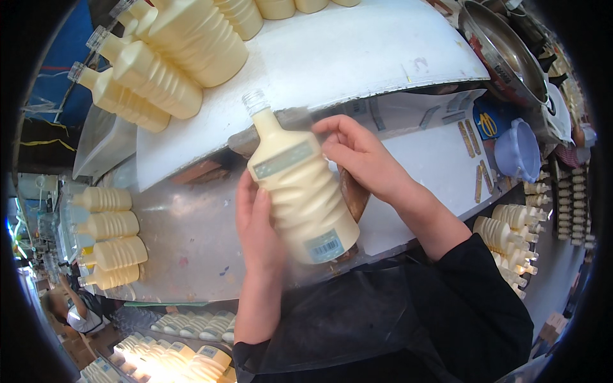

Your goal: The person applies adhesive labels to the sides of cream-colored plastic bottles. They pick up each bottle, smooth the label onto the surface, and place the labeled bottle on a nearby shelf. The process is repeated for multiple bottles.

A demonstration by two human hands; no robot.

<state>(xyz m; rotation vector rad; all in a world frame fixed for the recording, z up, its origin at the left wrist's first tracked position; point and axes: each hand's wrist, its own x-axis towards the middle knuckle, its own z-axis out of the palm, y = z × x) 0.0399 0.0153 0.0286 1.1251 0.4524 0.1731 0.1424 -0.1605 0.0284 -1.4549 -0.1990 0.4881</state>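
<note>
A cream plastic bottle [306,204] with wavy ridges and a clear threaded neck stands tilted in front of me. One greenish-grey label strip [284,159] crosses its upper part, and a small barcode label [324,246] sits near its base. My left hand [257,214] is wrapped round the bottle's left side, thumb on its front. Close to the bottle's upper right edge, by the end of the strip, is my right hand [354,153]. Its fingers are bent and apart from the thumb; I cannot tell whether they touch the bottle. Behind the bottle a brown support [353,195] is partly hidden.
More cream bottles [191,45] crowd the white raised board [357,54] at the back left. Others lie at the left edge [115,225] and right [504,236]. Label strips [429,116] lie on the backing sheet. A blue basin [517,150] and a metal pan [511,48] stand at right.
</note>
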